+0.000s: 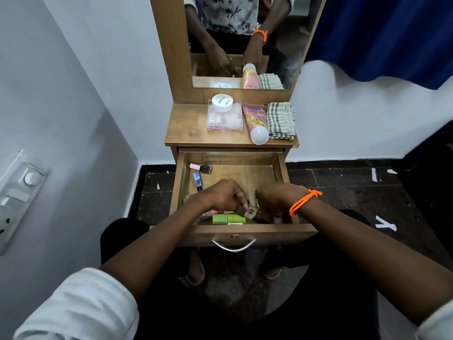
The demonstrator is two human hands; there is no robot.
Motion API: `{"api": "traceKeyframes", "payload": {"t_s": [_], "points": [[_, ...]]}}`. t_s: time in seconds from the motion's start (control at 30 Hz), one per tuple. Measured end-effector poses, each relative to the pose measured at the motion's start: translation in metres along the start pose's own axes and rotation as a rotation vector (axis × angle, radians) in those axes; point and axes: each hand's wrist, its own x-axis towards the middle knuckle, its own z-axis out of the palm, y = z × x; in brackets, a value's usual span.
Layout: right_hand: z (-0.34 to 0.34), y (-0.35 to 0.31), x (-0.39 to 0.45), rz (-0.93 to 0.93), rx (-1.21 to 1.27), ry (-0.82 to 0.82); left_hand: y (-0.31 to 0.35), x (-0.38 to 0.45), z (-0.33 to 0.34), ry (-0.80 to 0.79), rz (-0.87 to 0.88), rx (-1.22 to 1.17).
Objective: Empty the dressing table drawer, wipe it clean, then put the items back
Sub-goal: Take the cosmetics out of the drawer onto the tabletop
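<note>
Both hands [247, 197] curl together over small items in the wooden drawer [282, 168]; dark tiled floor [343, 182] below

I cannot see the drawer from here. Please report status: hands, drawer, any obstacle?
Both hands in drawer: left hand pinching a small item, right hand curled, grip hidden. Green tube, nail polish not yet out. No obstacle seen.

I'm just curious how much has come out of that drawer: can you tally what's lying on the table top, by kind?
Clear plastic box: 1
White round jar, sitting on the box: 1
Pink tube with a white cap: 1
Folded checked cloth: 1
Total: 4
</note>
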Motion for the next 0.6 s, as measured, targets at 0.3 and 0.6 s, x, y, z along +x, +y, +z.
{"api": "traceKeyframes", "payload": {"t_s": [0.3,0.6], "points": [[0.017,-0.001,0.008,-0.053,-0.150,0.120,-0.019,-0.011,-0.006,0.018,-0.066,0.233],[0.004,0.006,0.013,-0.108,-0.229,0.097,-0.032,-0.017,-0.013,-0.060,-0.069,0.215]]}}
